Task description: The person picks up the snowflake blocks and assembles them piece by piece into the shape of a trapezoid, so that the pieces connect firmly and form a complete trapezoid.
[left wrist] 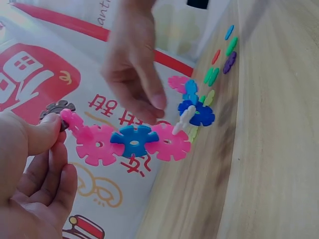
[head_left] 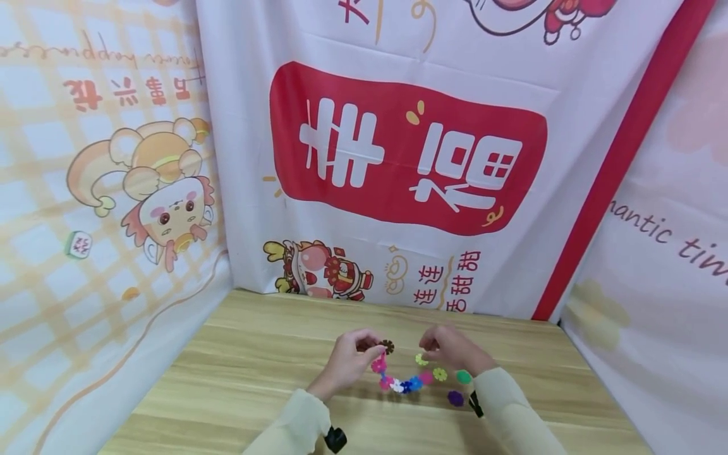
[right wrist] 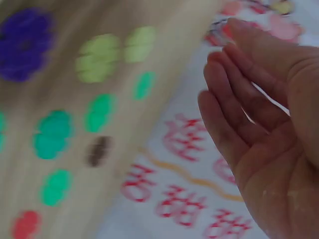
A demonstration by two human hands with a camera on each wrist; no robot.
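Observation:
My left hand (head_left: 349,360) pinches the end of a chain of slotted plastic snowflake discs between thumb and fingers. At that end sit a dark brown disc (left wrist: 59,108) and a pink disc (left wrist: 75,122). From there the chain runs through pink, a blue disc (left wrist: 134,141), another pink, a white disc (left wrist: 185,119), a dark blue disc (left wrist: 197,114), lighter blue and pink. The chain curves down and to the right in the head view. My right hand (head_left: 455,349) is beyond the chain's right end, fingers loosely bent and nothing in them in the right wrist view (right wrist: 264,109).
Loose discs lie on the wooden table (head_left: 239,379) below and beside the right hand: yellow-green (head_left: 440,375), green (head_left: 464,377) and purple (head_left: 455,398). More green ones, a brown disc (right wrist: 99,151) and a red disc (right wrist: 26,224) show in the right wrist view. Printed cloths hang around the table.

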